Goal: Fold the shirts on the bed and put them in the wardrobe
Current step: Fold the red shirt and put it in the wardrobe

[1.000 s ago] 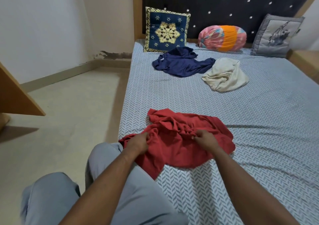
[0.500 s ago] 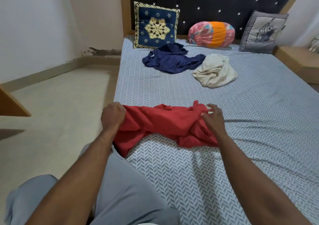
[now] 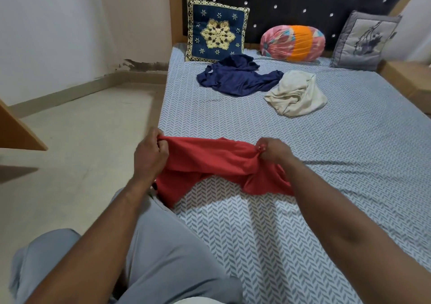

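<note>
Rn navy shirt [image 3: 235, 80] loose on bed [image 3: 349, 140]

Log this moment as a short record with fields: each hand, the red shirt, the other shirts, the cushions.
left hand: grips one end of the red shirt
right hand: pinches the other end
red shirt: stretched between the hands, raised over the bed
other shirts: navy shirt and cream shirt, crumpled, side by side nearer the headboard
cushions: blue cushion, round bolster, grey cushion along the headboard
wardrobe: not in view

matt red cloth shirt [image 3: 217, 161]; woven patterned bedsheet [image 3: 349, 163]
</note>
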